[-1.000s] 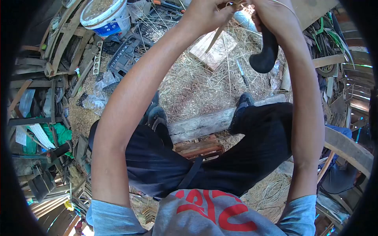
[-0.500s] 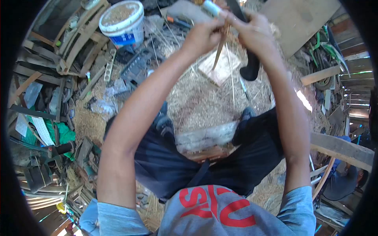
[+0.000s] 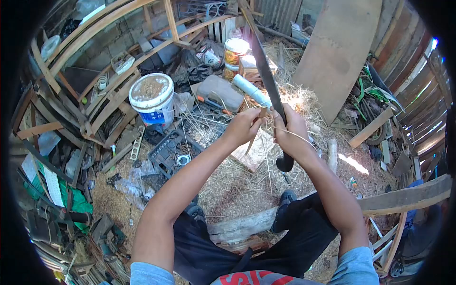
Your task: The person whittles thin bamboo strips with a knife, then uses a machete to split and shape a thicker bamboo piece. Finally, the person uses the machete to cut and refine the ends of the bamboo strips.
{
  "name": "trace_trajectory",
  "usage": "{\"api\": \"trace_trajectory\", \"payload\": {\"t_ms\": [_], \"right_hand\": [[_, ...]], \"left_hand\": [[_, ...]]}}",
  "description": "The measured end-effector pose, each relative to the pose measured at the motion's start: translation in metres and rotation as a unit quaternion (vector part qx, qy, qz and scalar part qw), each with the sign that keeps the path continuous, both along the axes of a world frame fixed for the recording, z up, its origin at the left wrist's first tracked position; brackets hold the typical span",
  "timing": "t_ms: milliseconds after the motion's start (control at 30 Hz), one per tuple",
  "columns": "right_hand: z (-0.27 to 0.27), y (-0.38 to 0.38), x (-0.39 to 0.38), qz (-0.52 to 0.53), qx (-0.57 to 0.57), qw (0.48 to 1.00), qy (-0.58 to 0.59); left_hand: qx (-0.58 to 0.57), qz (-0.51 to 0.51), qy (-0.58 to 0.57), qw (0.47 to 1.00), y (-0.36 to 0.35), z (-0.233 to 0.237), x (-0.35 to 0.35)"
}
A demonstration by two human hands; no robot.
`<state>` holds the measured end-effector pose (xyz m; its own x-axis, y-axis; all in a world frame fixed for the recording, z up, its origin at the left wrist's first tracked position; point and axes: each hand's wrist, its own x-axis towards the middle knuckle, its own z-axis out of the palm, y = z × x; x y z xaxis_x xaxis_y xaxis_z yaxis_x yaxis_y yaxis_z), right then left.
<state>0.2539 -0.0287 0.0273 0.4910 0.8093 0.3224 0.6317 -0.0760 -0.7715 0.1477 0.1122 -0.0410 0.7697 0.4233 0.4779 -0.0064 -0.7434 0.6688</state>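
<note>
My right hand is closed around the dark handle of a machete. Its long blade points up and away, and the hooked handle end shows below my palm. A thin wooden strip is pinched in my left hand, its lower end hanging over a square wooden board on the ground. Both hands are close together, with the strip's upper end near my right fingers. A thin pale strand crosses the back of my right hand. Behind the blade, a light blue pipe slants toward my right hand.
A white bucket stands left, beside a grey case and an open black tool case. Shavings cover the ground. A large panel leans at back right. A thick wooden beam juts in from the right.
The view has tilted up, so my hands and the ground sit lower in the picture and more of the back shows. Both hands keep their hold on the machete and the strip.
</note>
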Motion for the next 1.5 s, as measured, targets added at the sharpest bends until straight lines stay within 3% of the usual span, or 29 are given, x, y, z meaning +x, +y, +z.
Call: {"api": "trace_trajectory", "payload": {"t_ms": [133,233,400,767,1067,1367,1500], "right_hand": [[-0.004,-0.009,0.01,0.0,0.021,0.998,-0.063],[0.009,-0.018,-0.003,0.015,-0.041,0.999,0.006],[0.005,-0.023,-0.024,0.095,0.017,0.995,0.026],[0.008,-0.021,-0.015,0.055,-0.039,0.998,0.01],[0.007,-0.012,-0.021,0.059,0.008,0.998,-0.007],[0.003,-0.004,-0.022,0.074,0.046,0.996,-0.014],[0.011,-0.005,-0.02,0.036,0.003,0.999,-0.016]], "left_hand": [[0.004,0.014,-0.02,1.0,-0.008,-0.005,-0.003],[0.018,0.024,-0.002,1.0,-0.008,-0.013,-0.013],[0.002,0.025,-0.019,0.999,-0.021,-0.007,-0.02],[-0.013,0.029,0.029,0.999,-0.022,0.0,-0.014],[0.044,0.024,0.0,0.999,-0.016,-0.001,-0.016],[-0.002,0.032,-0.001,0.999,-0.015,0.002,-0.019],[0.006,0.03,0.014,0.999,-0.014,-0.001,-0.016]]}}
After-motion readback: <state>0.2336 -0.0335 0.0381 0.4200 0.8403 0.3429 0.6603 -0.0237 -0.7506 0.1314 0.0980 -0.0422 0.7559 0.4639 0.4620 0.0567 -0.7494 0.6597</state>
